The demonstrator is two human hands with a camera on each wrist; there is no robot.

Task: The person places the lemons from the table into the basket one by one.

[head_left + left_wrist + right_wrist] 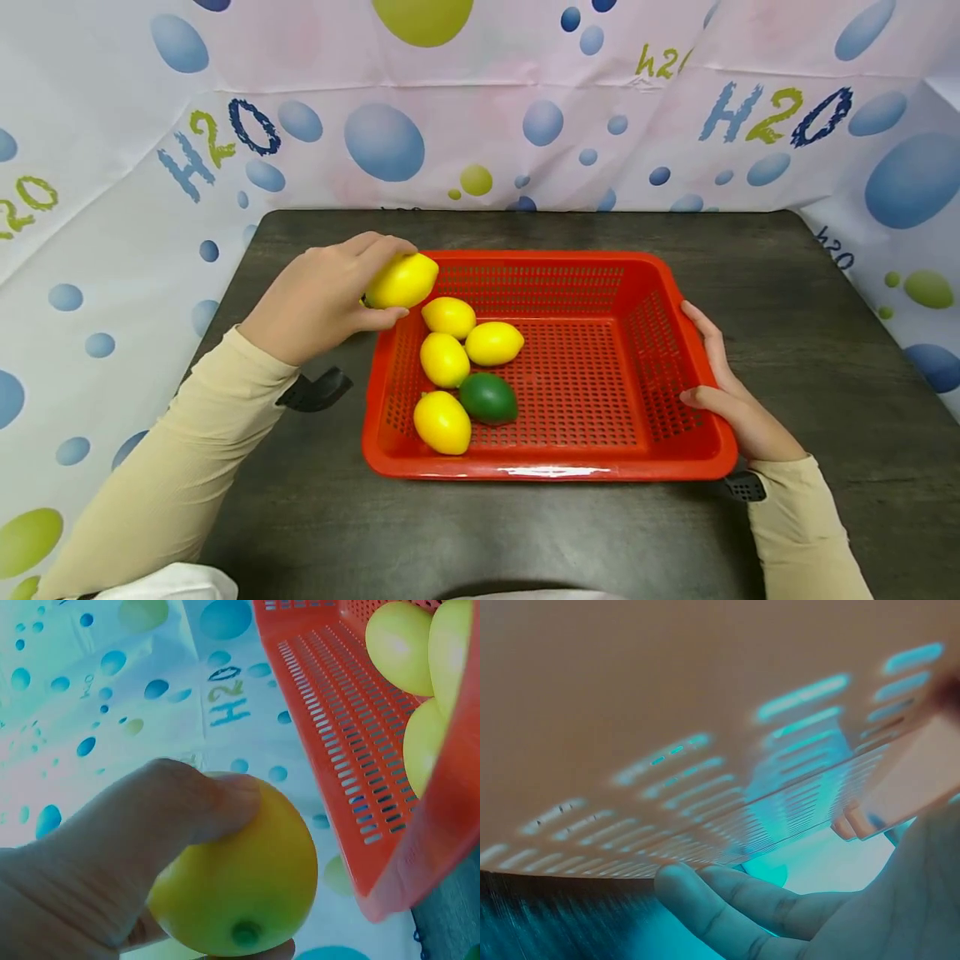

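In the head view my left hand [330, 292] pinches a yellow lemon [402, 281] above the back left corner of a red plastic basket [547, 471]. The left wrist view shows the thumb across this lemon [255, 877] and its green stem end, with the basket wall [330, 742] beside it. My right hand [738, 408] grips the basket's right rim, thumb over the inside. The right wrist view shows two fingers [727, 911] below the slotted side. Several lemons [445, 360] and one dark green fruit [488, 398] lie in the basket's left half.
The basket stands on a dark wood-grain table [315, 508]. A white sheet [480, 108] printed with blue and green dots hangs behind the table and down its sides. A black strap [318, 390] hangs at the left wrist.
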